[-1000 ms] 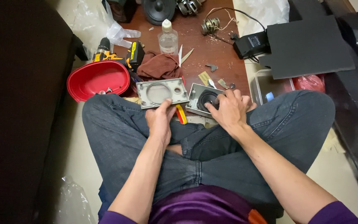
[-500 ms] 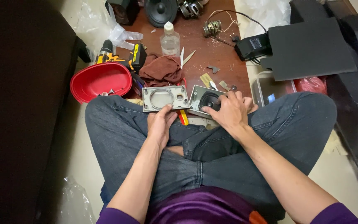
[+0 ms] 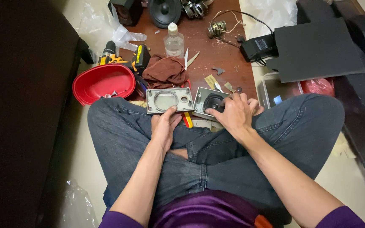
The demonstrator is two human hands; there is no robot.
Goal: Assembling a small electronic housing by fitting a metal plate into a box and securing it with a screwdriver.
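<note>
Two hands on a taken-apart speaker housing, mid-frame.

The left hand (image 3: 164, 126) pinches the lower edge of the grey front panel (image 3: 169, 100), its grip grasping it by thumb and fingers. The right hand (image 3: 233, 114) lies spread over the grey speaker box (image 3: 210, 101) just right of the panel, fingers loosely grasping its edge. A red bowl (image 3: 102, 82) sits left, a brown cloth (image 3: 164, 71) above, both on the wooden counter (image 3: 216, 50).

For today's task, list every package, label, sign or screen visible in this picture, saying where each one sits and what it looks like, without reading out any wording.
Clear plastic bottle: upright on the brown board, white cap, pale label, beyond the maroon cloth.
Clear plastic bag: crumpled, upper left beside the drill.
Red bag: right, under the black sheet.
No screens or signs.
</note>
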